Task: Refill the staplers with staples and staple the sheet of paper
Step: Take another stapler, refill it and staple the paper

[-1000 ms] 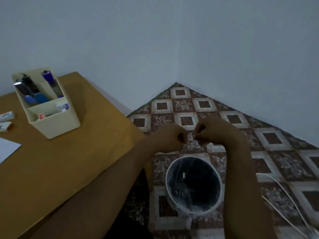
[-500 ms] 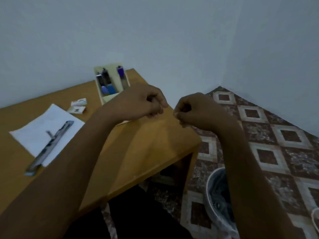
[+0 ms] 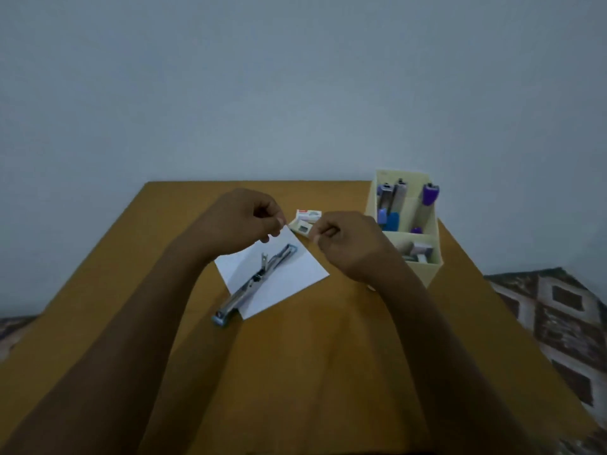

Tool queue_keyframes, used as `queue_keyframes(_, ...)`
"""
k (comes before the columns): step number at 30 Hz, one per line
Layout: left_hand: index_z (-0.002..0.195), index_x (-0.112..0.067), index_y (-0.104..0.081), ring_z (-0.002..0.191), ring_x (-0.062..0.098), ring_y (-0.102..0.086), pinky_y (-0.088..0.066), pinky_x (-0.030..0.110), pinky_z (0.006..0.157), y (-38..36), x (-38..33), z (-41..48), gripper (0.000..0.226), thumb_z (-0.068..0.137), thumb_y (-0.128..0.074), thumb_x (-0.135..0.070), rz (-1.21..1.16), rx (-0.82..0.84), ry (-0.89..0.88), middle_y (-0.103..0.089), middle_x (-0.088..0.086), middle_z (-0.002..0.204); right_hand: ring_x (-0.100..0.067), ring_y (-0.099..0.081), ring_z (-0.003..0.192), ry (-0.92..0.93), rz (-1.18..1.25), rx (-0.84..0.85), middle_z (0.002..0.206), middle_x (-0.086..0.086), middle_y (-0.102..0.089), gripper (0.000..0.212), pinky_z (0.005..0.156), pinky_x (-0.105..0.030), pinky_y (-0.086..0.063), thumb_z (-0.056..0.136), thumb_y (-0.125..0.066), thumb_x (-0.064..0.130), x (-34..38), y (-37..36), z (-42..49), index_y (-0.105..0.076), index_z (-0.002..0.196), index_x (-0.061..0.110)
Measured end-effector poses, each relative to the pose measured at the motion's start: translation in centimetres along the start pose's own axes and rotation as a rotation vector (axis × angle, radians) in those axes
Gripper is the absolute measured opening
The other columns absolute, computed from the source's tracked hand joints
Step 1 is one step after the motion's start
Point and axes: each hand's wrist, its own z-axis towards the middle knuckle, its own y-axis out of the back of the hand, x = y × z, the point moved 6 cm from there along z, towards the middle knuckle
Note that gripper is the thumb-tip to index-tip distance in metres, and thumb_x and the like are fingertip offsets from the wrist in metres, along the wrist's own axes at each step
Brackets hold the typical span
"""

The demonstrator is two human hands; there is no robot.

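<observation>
Both my hands are up over the desk [image 3: 312, 356]. On my left hand [image 3: 243, 221] and my right hand [image 3: 348, 247] the fingers [image 3: 267, 205] are curled, thumb tip pressed to first finger. I cannot tell if something tiny is pinched there. The stapler [image 3: 256, 280] lies open and flat on the sheet of paper [image 3: 289, 274], just below my hands. Its long side runs from near-left to far-right. My left hand looks nearer. Two staple boxes [image 3: 307, 220] sit by the paper's far corner. A holder [image 3: 423, 274] with more staplers [image 3: 391, 205] stands on the right. Nothing blocks the way down.

Sheet [image 3: 283, 274] edge behind left hand [image 3: 239, 222], forearms [image 3: 138, 326] cropped below
</observation>
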Motion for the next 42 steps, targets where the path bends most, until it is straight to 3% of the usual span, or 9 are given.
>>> queue_keyframes(6,0.084,-0.014,-0.071,0.068,0.008,-0.066,-0.055,0.027,0.060,0.3,6.3,1.5,0.012,0.088,-0.060,-0.011,-0.032,-0.034,0.091,-0.070,-0.004,0.079,-0.022,-0.057,0.099,-0.004,-0.043,-0.125,0.104,-0.008,-0.063,0.019,0.081,-0.024,-0.043,0.081,-0.057,0.004,-2.9,-3.9,4.7,-0.066,0.097,0.010)
queue_keyframes(11,0.084,-0.018,-0.068,0.073,0.015,-0.065,-0.059,0.035,0.067,-1.5,8.7,3.4,0.015,0.088,-0.059,-0.007,-0.055,-0.021,0.096,-0.066,-0.004,0.079,-0.018,-0.053,0.092,-0.107,-0.192,-0.047,0.108,-0.006,-0.061,0.028,0.064,-0.023,-0.036,0.080,-0.061,0.013,-5.3,-6.3,7.0,-0.058,0.108,0.012)
queue_keyframes(14,0.084,-0.021,-0.067,0.068,0.007,-0.058,-0.055,0.029,0.065,-2.5,9.5,4.1,0.019,0.088,-0.058,-0.005,-0.086,-0.022,0.098,-0.060,-0.011,0.077,-0.018,-0.054,0.091,-0.156,-0.265,-0.037,0.112,-0.004,-0.062,0.032,0.058,-0.020,-0.033,0.082,-0.061,0.020,-6.4,-7.0,7.7,-0.059,0.113,0.014)
queue_keyframes(20,0.090,-0.024,-0.068,0.072,-0.004,-0.056,-0.040,0.005,0.062,-2.7,9.2,4.4,0.019,0.090,-0.058,-0.008,-0.067,-0.108,0.007,-0.060,-0.019,0.083,-0.019,-0.055,0.101,-0.045,-0.160,-0.067,0.117,-0.009,-0.060,0.030,0.073,-0.018,-0.035,0.085,-0.062,0.013,-5.6,-7.0,7.7,-0.059,0.114,0.008)
queue_keyframes(25,0.110,-0.022,-0.065,0.078,0.009,-0.059,-0.047,0.025,0.075,-3.2,8.6,4.3,0.023,0.088,-0.065,-0.015,0.004,-0.175,-0.081,-0.060,-0.004,0.109,-0.014,-0.052,0.097,0.014,-0.052,-0.190,0.114,-0.008,-0.061,0.031,0.078,-0.015,-0.034,0.084,-0.064,0.009,-4.8,-6.6,6.9,-0.057,0.114,0.008)
queue_keyframes(27,0.115,-0.024,-0.060,0.077,0.008,-0.060,-0.046,0.022,0.071,-3.2,8.5,4.3,0.030,0.086,-0.067,-0.019,0.010,-0.201,-0.087,-0.057,-0.004,0.115,-0.010,-0.049,0.092,0.069,-0.030,-0.192,0.111,-0.008,-0.062,0.030,0.077,-0.017,-0.036,0.082,-0.065,0.008,-4.2,-6.7,6.7,-0.058,0.111,0.009)
queue_keyframes(31,0.129,-0.030,-0.048,0.080,0.006,-0.062,-0.045,0.015,0.068,-3.3,8.9,4.0,0.051,0.083,-0.072,-0.023,-0.070,-0.160,-0.032,-0.054,-0.012,0.112,-0.019,-0.058,0.087,0.167,0.058,-0.178,0.100,-0.007,-0.064,0.024,0.074,-0.025,-0.047,0.080,-0.067,0.005,-2.9,-6.5,6.5,-0.061,0.103,0.008)
queue_keyframes(36,0.112,-0.025,-0.062,0.081,0.003,-0.062,-0.052,0.019,0.069,-3.5,8.8,3.7,0.036,0.080,-0.075,-0.019,-0.122,-0.108,-0.066,-0.062,-0.015,0.099,-0.002,-0.059,0.083,0.132,0.198,-0.090,0.096,0.005,-0.062,0.024,0.072,-0.006,-0.047,0.081,-0.069,0.007,-3.1,-7.0,6.3,-0.061,0.103,0.013)
queue_keyframes(42,0.106,-0.025,-0.064,0.081,0.003,-0.061,-0.052,0.018,0.070,-3.9,8.8,3.5,0.027,0.081,-0.073,-0.019,-0.175,-0.113,-0.086,-0.067,-0.011,0.096,-0.011,-0.064,0.082,0.137,0.160,-0.104,0.098,-0.003,-0.068,0.020,0.074,-0.010,-0.049,0.082,-0.070,0.012,-3.2,-7.2,6.3,-0.066,0.101,0.007)
